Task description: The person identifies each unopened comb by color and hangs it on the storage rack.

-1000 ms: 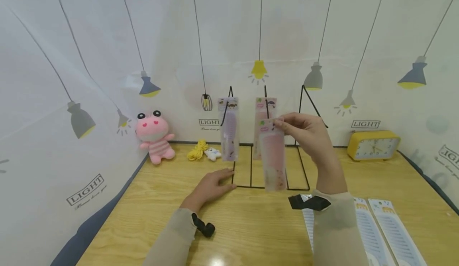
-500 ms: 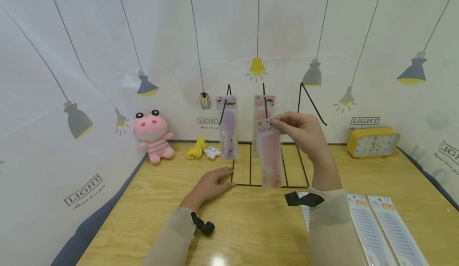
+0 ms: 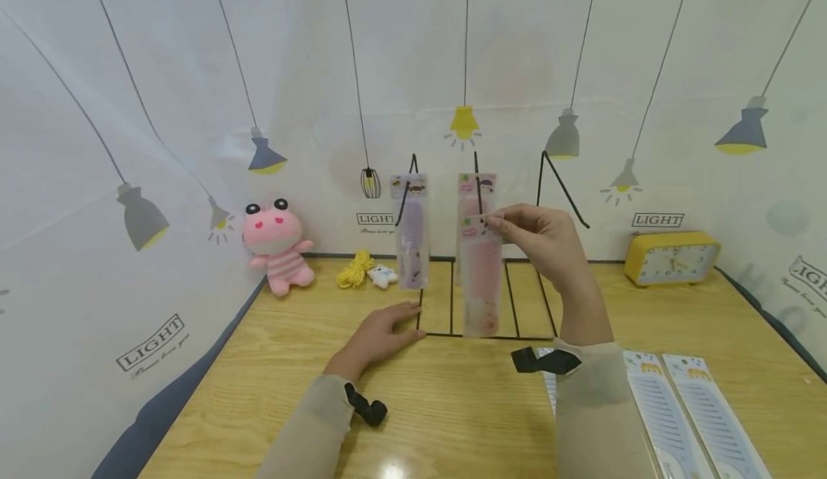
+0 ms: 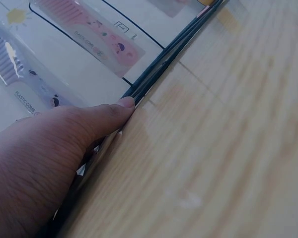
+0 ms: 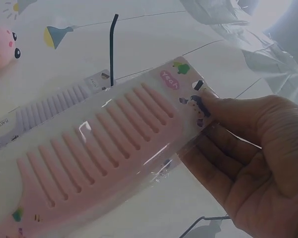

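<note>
In the head view my right hand [image 3: 545,245] pinches the top corner of a pink comb [image 3: 482,278] in a clear packet. The packet hangs upright in front of the middle hook of a black wire rack [image 3: 452,299]; whether the hook passes through its hole is unclear. Its wide teeth show in the right wrist view. Behind it, another pink packaged comb [image 3: 466,195] hangs on the middle hook, partly covered. A purple packaged comb [image 3: 410,242] hangs on the left hook. My left hand [image 3: 382,335] rests at the rack base's front left corner, thumb touching the wire [image 4: 146,82].
The rack's right hook [image 3: 565,188] bears nothing. Long blue-and-white packets [image 3: 717,407] lie at the front right, partly under my right sleeve. A yellow clock [image 3: 674,260], pink plush toy [image 3: 284,267], yellow cord [image 3: 354,271] and small white figure [image 3: 382,276] stand along the back.
The pink comb in my right hand has shifted slightly left and straightened from a tilt to nearly upright. My left hand stays at the rack's corner.
</note>
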